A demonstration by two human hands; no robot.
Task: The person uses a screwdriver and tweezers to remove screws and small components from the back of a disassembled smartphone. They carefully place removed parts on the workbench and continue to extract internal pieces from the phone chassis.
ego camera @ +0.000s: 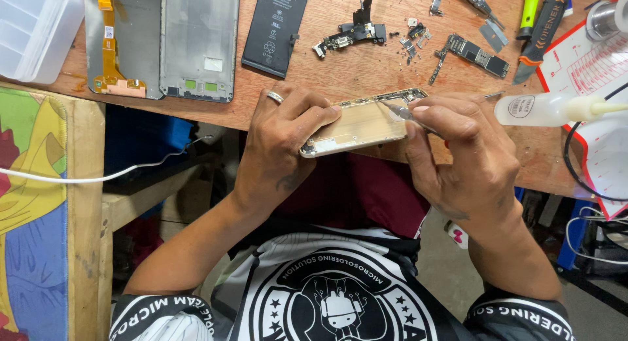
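Wooden bench top (366,66) fills the upper half of my head view, strewn with phone parts, and I take the gold phone housing (360,125) at its near edge as my landmark.

My left hand (284,141) is wrapped around the housing's left end, thumb and fingers closed on it, so the shell is propped at a slant off the bench edge and cannot slide. My right hand (468,151) is pinched shut on a thin metal tool (402,112), tweezers or a pick, I cannot tell which; its tip rests inside the housing's upper right corner, where small parts sit.

Just right of the housing lies a white squeeze bottle (549,109) on its side, within easy reach. Beyond the housing, toward the far edge, lie a black battery (275,27), a small flex assembly (350,34), loose screws and a logic board (477,53). Far left of it rest two grey display frames (163,40) and a clear plastic box (36,27).
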